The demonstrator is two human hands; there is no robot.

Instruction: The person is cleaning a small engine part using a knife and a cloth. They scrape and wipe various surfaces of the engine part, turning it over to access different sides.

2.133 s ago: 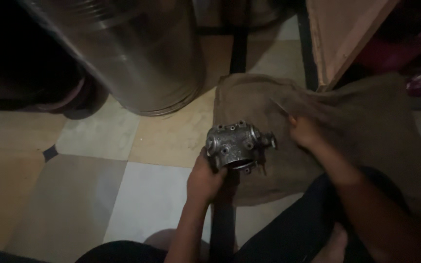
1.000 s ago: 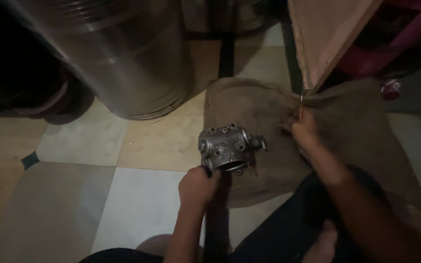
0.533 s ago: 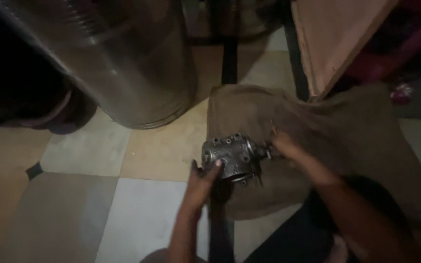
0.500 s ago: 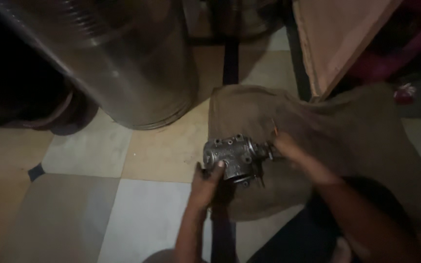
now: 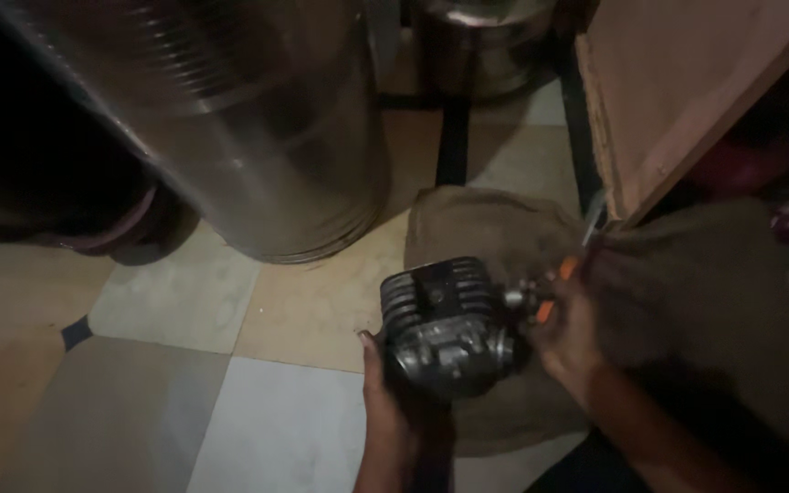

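A grey finned metal engine part (image 5: 445, 324) is lifted just above a brown burlap sack (image 5: 687, 301) spread on the tiled floor. My left hand (image 5: 385, 402) grips the part from below at its near side. My right hand (image 5: 563, 333) is at the part's right end, closed on a small tool with an orange handle (image 5: 554, 290) that points at a fitting there. The tool's tip is hidden against the part.
A large shiny steel drum (image 5: 239, 119) stands at the left rear, a smaller steel pot (image 5: 481, 41) behind it. A wooden board (image 5: 687, 82) leans at the upper right. Beige and white floor tiles (image 5: 184, 365) lie to the left.
The engine part has been turned so its fins face up and raised closer to the camera. My right hand left the sack and now holds an orange-handled tool against the part.
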